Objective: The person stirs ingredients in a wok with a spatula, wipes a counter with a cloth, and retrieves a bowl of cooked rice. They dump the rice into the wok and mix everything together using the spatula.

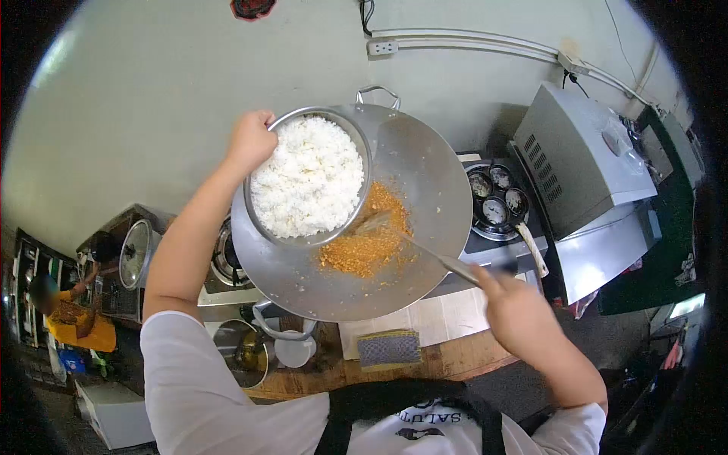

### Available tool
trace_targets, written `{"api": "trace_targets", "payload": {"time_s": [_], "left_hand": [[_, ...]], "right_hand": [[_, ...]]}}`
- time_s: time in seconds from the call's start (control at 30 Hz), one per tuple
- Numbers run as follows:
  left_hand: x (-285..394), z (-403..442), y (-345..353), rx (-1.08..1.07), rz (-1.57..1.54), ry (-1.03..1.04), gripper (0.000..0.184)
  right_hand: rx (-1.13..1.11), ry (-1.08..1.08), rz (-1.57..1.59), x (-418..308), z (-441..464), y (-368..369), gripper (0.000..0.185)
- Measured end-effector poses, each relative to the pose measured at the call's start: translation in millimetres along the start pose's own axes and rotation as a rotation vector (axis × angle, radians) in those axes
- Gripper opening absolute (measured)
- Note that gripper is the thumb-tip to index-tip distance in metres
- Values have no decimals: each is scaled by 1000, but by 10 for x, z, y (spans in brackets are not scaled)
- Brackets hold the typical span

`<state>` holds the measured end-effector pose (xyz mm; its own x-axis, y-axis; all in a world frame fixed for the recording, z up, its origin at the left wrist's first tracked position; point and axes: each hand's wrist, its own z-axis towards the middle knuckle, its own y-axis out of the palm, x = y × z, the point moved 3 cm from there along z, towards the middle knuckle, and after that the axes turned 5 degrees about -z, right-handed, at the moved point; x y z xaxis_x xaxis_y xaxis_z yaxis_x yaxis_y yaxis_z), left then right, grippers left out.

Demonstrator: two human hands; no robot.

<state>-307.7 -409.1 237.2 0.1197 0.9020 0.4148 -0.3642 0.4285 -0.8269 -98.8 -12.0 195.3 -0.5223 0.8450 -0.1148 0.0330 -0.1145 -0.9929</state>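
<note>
**Left hand grips a round silver metal bowl (367,163) over a wide grey metal wok (428,163); right hand works a long-handled metal utensil (440,258)**

The person's left hand (252,142) is closed on the bowl's rim, thumb at the edge; the placing of the other fingers cannot be told. That arm reaches far forward, elbow bent, holding the bowl of loose white cooked rice (307,178) above the wok's left part. Whether bowl and wok touch is unclear.

The right hand (522,312), slightly blurred, is wrapped around the utensil's handle just outside the wok's near right edge, its forearm angled inward. The utensil's head lies in a crumbly orange-brown mixture (360,256) at the wok's middle. Right of the wok sits a black pan with round wells (497,212).
</note>
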Motion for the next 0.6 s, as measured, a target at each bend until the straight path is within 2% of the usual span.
{"api": "trace_targets", "payload": {"time_s": [0.1, 0.2, 0.3, 0.37, 0.43, 0.53, 0.6], "left_hand": [[-27, -36, -16, 19, 32, 10, 10], [-51, -37, 57, 26, 8, 35, 11], [37, -39, 72, 2, 16, 55, 12], [245, -204, -4, -37, -29, 9, 13], [388, -348, -43, 3, -79, 67, 14], [637, -554, -111, 63, -101, 202, 13], [798, -648, -130, 59, -84, 298, 12]], "right_hand": [[39, 209, 179, -4, -319, -426, 51], [180, 281, 350, 39, -478, -469, 51], [148, 371, 637, -35, -409, -163, 48], [34, 392, 720, -195, -285, 40, 44], [212, 254, 835, -318, -184, 347, 41], [96, 343, 886, -531, -212, 439, 41], [97, 321, 963, -619, -194, 535, 43]]}}
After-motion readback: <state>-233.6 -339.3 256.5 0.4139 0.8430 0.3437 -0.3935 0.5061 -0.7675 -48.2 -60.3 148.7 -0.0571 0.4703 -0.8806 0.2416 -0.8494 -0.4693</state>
